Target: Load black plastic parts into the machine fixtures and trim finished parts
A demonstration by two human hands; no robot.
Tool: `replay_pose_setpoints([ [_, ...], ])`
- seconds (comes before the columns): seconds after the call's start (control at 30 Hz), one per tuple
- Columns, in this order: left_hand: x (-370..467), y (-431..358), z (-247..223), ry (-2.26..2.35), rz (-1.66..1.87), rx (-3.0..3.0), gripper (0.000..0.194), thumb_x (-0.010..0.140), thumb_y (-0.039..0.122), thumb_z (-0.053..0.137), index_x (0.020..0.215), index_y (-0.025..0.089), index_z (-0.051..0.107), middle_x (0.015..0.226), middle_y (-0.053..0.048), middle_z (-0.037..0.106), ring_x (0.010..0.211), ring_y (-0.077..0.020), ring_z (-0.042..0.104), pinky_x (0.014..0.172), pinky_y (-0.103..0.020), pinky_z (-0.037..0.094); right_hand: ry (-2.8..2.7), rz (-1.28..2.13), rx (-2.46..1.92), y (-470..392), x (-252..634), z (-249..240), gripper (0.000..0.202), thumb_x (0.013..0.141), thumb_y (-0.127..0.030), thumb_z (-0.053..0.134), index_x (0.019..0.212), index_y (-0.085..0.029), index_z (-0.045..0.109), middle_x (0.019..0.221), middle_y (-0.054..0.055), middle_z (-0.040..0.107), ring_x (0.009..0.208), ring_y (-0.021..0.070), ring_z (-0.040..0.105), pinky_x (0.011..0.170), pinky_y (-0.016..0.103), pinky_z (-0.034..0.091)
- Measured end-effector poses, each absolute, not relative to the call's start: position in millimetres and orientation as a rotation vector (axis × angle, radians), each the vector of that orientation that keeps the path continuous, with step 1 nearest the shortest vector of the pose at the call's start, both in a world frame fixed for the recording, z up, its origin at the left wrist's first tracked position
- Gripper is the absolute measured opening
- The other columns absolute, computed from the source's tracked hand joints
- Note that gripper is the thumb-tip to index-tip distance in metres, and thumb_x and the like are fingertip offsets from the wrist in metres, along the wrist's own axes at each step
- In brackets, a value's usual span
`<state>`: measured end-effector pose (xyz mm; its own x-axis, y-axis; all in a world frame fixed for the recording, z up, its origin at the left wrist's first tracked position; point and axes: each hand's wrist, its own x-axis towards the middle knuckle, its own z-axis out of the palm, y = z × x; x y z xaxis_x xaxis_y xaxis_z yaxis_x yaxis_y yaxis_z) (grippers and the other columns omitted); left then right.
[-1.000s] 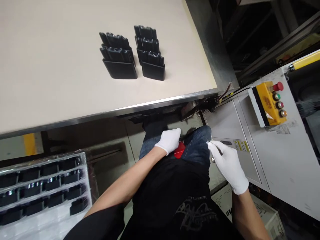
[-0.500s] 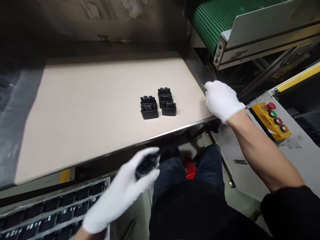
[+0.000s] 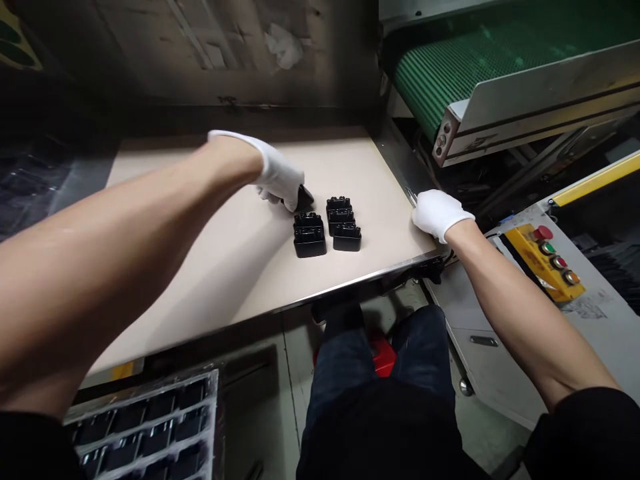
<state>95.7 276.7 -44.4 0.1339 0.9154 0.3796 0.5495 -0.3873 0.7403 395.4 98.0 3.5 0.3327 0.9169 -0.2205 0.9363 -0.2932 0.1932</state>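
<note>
My left hand [image 3: 283, 180], in a white glove, is closed on a black plastic part [image 3: 305, 198] at the table surface, just behind the left row of similar parts. Two black parts [image 3: 310, 243] form that row, and three more [image 3: 347, 238] stand in a second row to its right, all with small posts facing up. My right hand [image 3: 436, 212], also gloved, rests by the table's right edge, its fingers closed round slim metal tweezers [image 3: 411, 196] whose tips stick out to the left.
The table has a beige top [image 3: 260, 280] with a metal rim. A green conveyor belt [image 3: 450, 80] rises at the upper right. Nearby is a yellow button box [image 3: 543, 263]. At the lower left, a clear tray [image 3: 214, 420] holds several black parts.
My left hand has moved from above the tray, in front of the table, forward onto the tabletop with the black part. My right hand keeps the tweezers near the right edge.
</note>
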Motion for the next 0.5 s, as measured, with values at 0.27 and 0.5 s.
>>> replay_pose_setpoints([
  [0.27,120.5,330.1,-31.4,1.383,0.34,1.908,0.054,0.088,0.048,0.082,0.056,0.017,0.052,0.053,0.006,0.049,0.061,-0.0157,0.063,0.106,-0.058,0.053,1.955,0.225,2.421,34.9,398.2,24.1,0.039,0.1,-0.027,0.053,0.13,-0.009,0.07,0.128,0.023,0.073,0.119,0.0373,0.07,0.1,0.047,0.056],
  [0.5,105.3,250.8,12.1,1.173,-0.699,2.231,0.021,0.078,0.013,0.085,0.09,0.0,0.073,0.053,0.012,0.058,0.051,-0.0072,0.048,0.056,-0.014,0.041,1.861,0.389,3.145,-134.1,442.0,-5.1,0.045,0.103,-0.048,0.056,0.138,-0.024,0.071,0.126,0.014,0.077,0.115,0.0211,0.072,0.114,0.04,0.05],
])
